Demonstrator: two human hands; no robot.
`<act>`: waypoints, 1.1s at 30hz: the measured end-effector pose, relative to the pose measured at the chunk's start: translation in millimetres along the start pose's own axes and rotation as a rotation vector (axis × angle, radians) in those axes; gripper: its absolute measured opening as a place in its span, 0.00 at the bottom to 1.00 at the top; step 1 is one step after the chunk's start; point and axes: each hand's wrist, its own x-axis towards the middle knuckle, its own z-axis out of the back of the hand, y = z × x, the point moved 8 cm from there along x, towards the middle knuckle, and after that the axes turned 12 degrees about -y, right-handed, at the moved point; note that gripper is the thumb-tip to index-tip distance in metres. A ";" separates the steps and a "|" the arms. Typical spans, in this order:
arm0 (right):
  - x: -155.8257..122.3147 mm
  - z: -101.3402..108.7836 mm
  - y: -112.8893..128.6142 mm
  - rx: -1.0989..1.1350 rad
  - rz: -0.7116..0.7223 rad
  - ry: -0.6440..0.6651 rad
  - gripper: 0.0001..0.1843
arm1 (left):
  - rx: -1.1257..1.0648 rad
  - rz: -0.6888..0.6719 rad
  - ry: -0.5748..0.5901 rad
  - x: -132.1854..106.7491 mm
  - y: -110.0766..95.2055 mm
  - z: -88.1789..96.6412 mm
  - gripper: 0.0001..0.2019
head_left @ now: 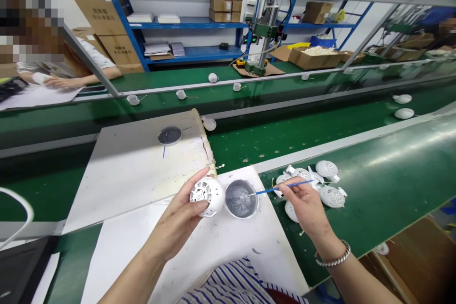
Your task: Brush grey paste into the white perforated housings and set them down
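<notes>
Here we are at the bench, both hands up and working! The left hand (176,218) has a white perforated plastic sphere (207,195) cradled, fingers curled around its underside and thumb side, the holes and small square openings turned up toward the camera. That's a firm, closed hold, and a good one: the sphere sits clear of the white sheet (199,251), so nothing rubs against it.

Over to the right hand (306,209), fingers pinched closed on a slim blue-handled brush (281,188), held like a pen. Lovely control there, and the low, shallow angle looks right for fine work. The tip reaches over the rim of a round cup of grey paste (240,198), just beside the sphere; exactly whether it's touching the paste is hard to call from this view. Keeping cup and sphere this close makes for a short, steady reach, and resting the wrists would help keep that tip from wandering.

Just past the right hand, a cluster of matching perforated white parts (331,197) lies on the green conveyor belt (377,185). A beaded bracelet (333,260) circles the right wrist, and a striped sleeve (235,285) shows at the bottom of the view. Further up, a second grey-filled dish (169,136) sits on a worn white board (135,171), and a co-worker's hand (60,83) rests at the far left.
</notes>
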 end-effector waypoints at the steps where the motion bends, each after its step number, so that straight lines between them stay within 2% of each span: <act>1: 0.6 0.3 -3.6 0.055 -0.041 -0.004 0.11 | 0.007 0.001 0.012 -1.6 0.1 -1.0 0.26; 5: 1.4 3.9 -12.2 0.240 -0.178 -0.042 0.13 | 0.071 -0.033 0.063 -5.3 0.6 -6.5 0.21; 8: 1.9 4.5 -7.6 0.349 -0.223 -0.046 0.12 | 0.051 -0.034 -0.012 -2.7 2.3 -5.4 0.15; 11: 2.5 0.6 5.3 0.416 -0.234 -0.022 0.11 | 0.056 0.001 -0.053 1.4 8.5 -8.2 0.17; 17: 1.2 -17.1 41.5 0.505 -0.188 0.026 0.09 | 0.088 0.095 0.009 6.3 28.0 -23.2 0.17; 23: -2.5 -33.3 60.0 0.401 -0.074 0.077 0.10 | 0.058 0.103 0.008 7.9 30.9 -25.1 0.18; 29: -5.4 -37.7 55.9 0.354 -0.069 0.091 0.09 | 0.065 0.102 -0.027 8.3 26.3 -23.6 0.18; 33: -9.3 -36.0 55.9 0.260 -0.003 0.111 0.07 | 0.053 0.090 -0.051 9.5 25.0 -22.1 0.17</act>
